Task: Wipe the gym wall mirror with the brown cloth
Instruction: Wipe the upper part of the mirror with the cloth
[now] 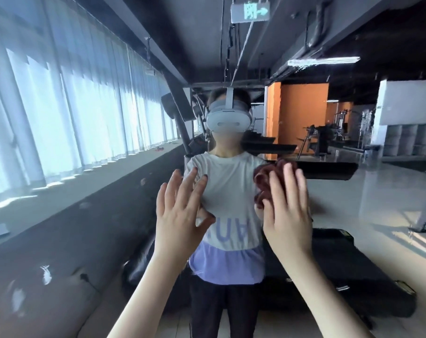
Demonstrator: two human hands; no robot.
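A: Where's the brown cloth [263,181]?

B: Just off centre, abt 3 o'clock. It's bunched up against the mirror [368,211], under the R hand [289,211]. Only its left and top edges show past the fingers.

A: R hand's grip?

B: No real grip. The palm is flat and the fingers are straight and together, pressing the cloth to the glass. The hand hides most of it.

A: And the L hand [180,211]?

B: At 7 o'clock, holding nothing. Fingers are spread and relaxed, and the tips meet their own reflection, so it looks to be on the glass. It's well apart from the cloth.

A: What's between them?

B: The person's reflection, dead centre: white T-shirt [229,191] w/ mirrored letters and a white headset [228,119] at 12 o'clock. Both hands overlap the shirt.

A: Rest of the glass?

B: All reflection. Curtained windows [60,106] run along 9 to 10 o'clock, w/ a grey ledge below them. A green exit sign [250,11] hangs at 12 o'clock, up top. An orange wall [302,113] is at 2 o'clock, w/ gym machines [319,137] beside it, small and blurry. A black treadmill [329,264] sits at 4 to 5 o'clock, behind the R forearm.

A: Marks on it?

B: Whitish smudges [45,274] at 8 o'clock, lower left, far from both hands.
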